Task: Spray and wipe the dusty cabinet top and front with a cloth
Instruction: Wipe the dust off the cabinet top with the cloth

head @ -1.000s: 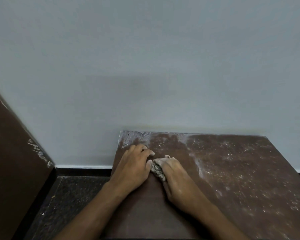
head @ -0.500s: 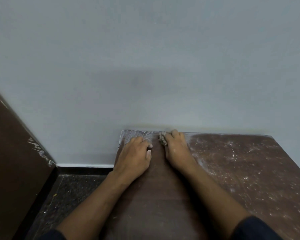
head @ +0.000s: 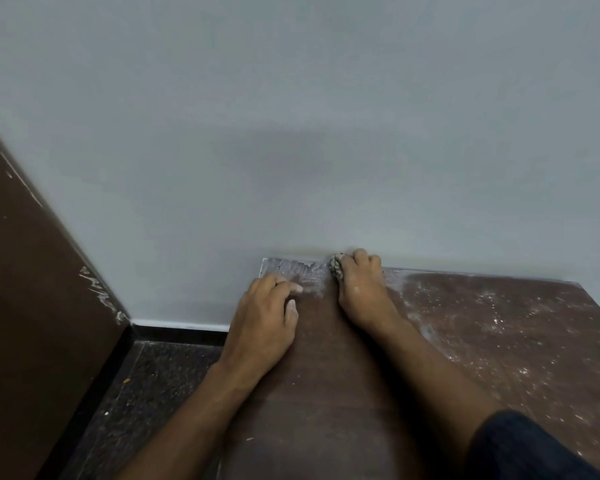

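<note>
The brown cabinet top [head: 326, 375] fills the lower right, with a dark wiped strip in its middle and white dust over its right part and far left corner. My right hand [head: 362, 289] grips a bunched grey cloth [head: 335, 268] and presses it against the top's far edge, at the wall. My left hand [head: 265, 313] rests palm down on the top near its left edge, fingers slightly bent, holding nothing. No spray bottle is in view, and the cabinet front is hidden.
A pale grey wall [head: 291, 133] rises right behind the cabinet. A brown wooden panel [head: 32, 306] with scraped white marks stands at the left. Dark speckled floor [head: 146, 393] lies between the panel and the cabinet.
My right hand has pushed the cloth away from me, from beside my left hand up to the far edge at the wall. My left hand has stayed in place.
</note>
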Tool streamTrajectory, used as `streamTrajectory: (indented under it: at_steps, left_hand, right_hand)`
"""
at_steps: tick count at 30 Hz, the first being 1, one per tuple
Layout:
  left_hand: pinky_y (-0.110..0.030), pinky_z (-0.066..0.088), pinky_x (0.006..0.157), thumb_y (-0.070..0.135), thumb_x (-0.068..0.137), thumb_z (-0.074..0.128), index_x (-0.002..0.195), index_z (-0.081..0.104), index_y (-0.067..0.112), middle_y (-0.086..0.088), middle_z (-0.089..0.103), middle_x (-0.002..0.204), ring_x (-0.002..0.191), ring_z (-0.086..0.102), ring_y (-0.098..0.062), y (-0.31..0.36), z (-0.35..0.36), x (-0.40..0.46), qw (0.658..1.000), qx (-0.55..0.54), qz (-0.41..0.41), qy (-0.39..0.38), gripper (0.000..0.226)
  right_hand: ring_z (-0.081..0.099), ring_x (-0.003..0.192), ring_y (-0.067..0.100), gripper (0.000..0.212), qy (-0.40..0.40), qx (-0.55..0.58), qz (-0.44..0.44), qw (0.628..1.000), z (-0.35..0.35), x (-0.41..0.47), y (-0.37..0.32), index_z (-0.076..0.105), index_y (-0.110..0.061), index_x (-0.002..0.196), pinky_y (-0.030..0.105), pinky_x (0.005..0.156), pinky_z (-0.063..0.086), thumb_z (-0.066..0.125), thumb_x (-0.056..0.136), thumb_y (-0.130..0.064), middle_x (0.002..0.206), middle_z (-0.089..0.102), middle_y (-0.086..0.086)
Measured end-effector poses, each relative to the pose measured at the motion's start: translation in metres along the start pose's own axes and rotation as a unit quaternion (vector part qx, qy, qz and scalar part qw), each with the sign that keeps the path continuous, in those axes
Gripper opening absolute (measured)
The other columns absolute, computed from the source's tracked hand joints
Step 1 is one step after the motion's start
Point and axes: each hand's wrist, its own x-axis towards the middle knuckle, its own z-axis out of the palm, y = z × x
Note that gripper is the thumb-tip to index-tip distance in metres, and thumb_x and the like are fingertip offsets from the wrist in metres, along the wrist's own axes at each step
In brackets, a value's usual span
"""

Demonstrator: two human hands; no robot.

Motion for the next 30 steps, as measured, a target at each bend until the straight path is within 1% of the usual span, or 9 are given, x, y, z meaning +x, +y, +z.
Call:
streamTrajectory:
  at_steps: [5, 10, 12, 16, 18, 20, 23, 26, 30]
  left_hand:
    - [-0.041, 0.047, 0.09, 0.021, 0.082, 0.053, 0.111, 0.063, 0.022, 0.003, 0.058, 0.109, 0.103, 0.052, -0.02, -0.016, -0.005, 0.001, 0.998, 0.018, -0.055, 0.02, 0.03]
    - [-0.041, 0.047, 0.094, 0.015, 0.084, 0.062, 0.121, 0.061, 0.018, -0.001, 0.057, 0.116, 0.107, 0.052, -0.022, -0.031, -0.006, 0.001, 0.991, -0.008, -0.126, 0.033, 0.037]
    - [-0.043, 0.046, 0.099, 0.014, 0.086, 0.062, 0.13, 0.057, 0.012, -0.006, 0.058, 0.123, 0.111, 0.054, -0.026, -0.032, -0.002, 0.001, 0.982, -0.05, -0.176, 0.04, 0.044]
    - [-0.024, 0.041, 0.101, 0.013, 0.089, 0.06, 0.138, 0.051, 0.011, -0.003, 0.06, 0.126, 0.115, 0.056, -0.018, -0.028, -0.006, 0.0, 0.964, -0.123, -0.233, 0.04, 0.05]
    - [-0.004, 0.037, 0.088, 0.012, 0.089, 0.061, 0.138, 0.05, 0.012, 0.0, 0.061, 0.122, 0.103, 0.058, -0.01, -0.03, -0.01, -0.004, 0.963, -0.135, -0.229, 0.029, 0.05]
    - [0.005, 0.033, 0.076, 0.011, 0.089, 0.06, 0.137, 0.051, 0.013, 0.003, 0.06, 0.119, 0.09, 0.056, 0.002, -0.032, -0.012, -0.007, 0.96, -0.145, -0.237, 0.027, 0.049]
    - [0.002, 0.035, 0.073, 0.01, 0.09, 0.057, 0.138, 0.051, 0.015, 0.006, 0.061, 0.116, 0.085, 0.054, 0.009, -0.032, -0.012, -0.006, 0.952, -0.155, -0.259, 0.052, 0.048]
    - [-0.003, 0.036, 0.073, 0.012, 0.092, 0.054, 0.138, 0.049, 0.017, 0.006, 0.061, 0.119, 0.085, 0.054, 0.006, -0.03, -0.016, -0.006, 0.949, -0.155, -0.267, 0.062, 0.047]
    - [0.004, 0.035, 0.071, 0.012, 0.092, 0.054, 0.137, 0.05, 0.017, 0.006, 0.059, 0.12, 0.088, 0.053, 0.01, -0.035, -0.017, -0.011, 0.951, -0.157, -0.263, 0.041, 0.046]
  right_hand:
    - [0.043, 0.103, 0.027, 0.025, -0.028, 0.046, -0.153, 0.987, 0.012, -0.014, -0.034, 0.056, -0.007, 0.122, 0.038, 0.096, 0.04, 0.051, 0.098, -0.012, 0.118, 0.051, 0.011]
    - [0.046, 0.089, 0.035, 0.025, 0.024, -0.011, -0.011, 1.0, 0.025, 0.006, -0.031, 0.058, 0.001, 0.107, 0.05, 0.082, 0.046, 0.048, 0.084, -0.002, 0.106, 0.053, 0.022]
    - [0.047, 0.088, 0.036, 0.031, 0.004, -0.007, -0.031, 0.999, 0.035, 0.014, -0.061, 0.058, 0.002, 0.106, 0.047, 0.081, 0.045, 0.043, 0.081, -0.008, 0.105, 0.054, 0.023]
    - [0.048, 0.099, 0.034, 0.04, -0.029, 0.03, -0.118, 0.992, 0.042, 0.018, -0.07, 0.059, 0.001, 0.117, 0.045, 0.093, 0.041, 0.037, 0.094, -0.024, 0.115, 0.055, 0.019]
    - [0.046, 0.104, 0.033, 0.029, -0.014, 0.033, -0.079, 0.996, 0.038, 0.02, -0.054, 0.059, -0.003, 0.12, 0.045, 0.096, 0.042, 0.048, 0.097, -0.016, 0.119, 0.055, 0.016]
    - [0.049, 0.097, 0.036, 0.022, 0.014, 0.012, -0.029, 0.999, 0.039, 0.021, -0.057, 0.061, -0.002, 0.111, 0.049, 0.09, 0.047, 0.055, 0.091, -0.006, 0.113, 0.057, 0.019]
    - [0.053, 0.082, 0.039, 0.021, 0.019, 0.02, -0.08, 0.996, 0.05, 0.024, -0.093, 0.063, 0.001, 0.098, 0.049, 0.075, 0.052, 0.055, 0.079, -0.004, 0.097, 0.059, 0.022]
    - [0.048, 0.1, 0.034, 0.027, -0.037, 0.048, -0.146, 0.987, 0.052, 0.029, -0.096, 0.06, -0.001, 0.115, 0.045, 0.09, 0.045, 0.049, 0.092, -0.01, 0.115, 0.054, 0.018]
    - [0.049, 0.098, 0.034, 0.023, -0.022, 0.034, -0.108, 0.993, 0.052, 0.038, -0.079, 0.06, -0.003, 0.114, 0.049, 0.091, 0.046, 0.052, 0.093, -0.01, 0.113, 0.055, 0.016]
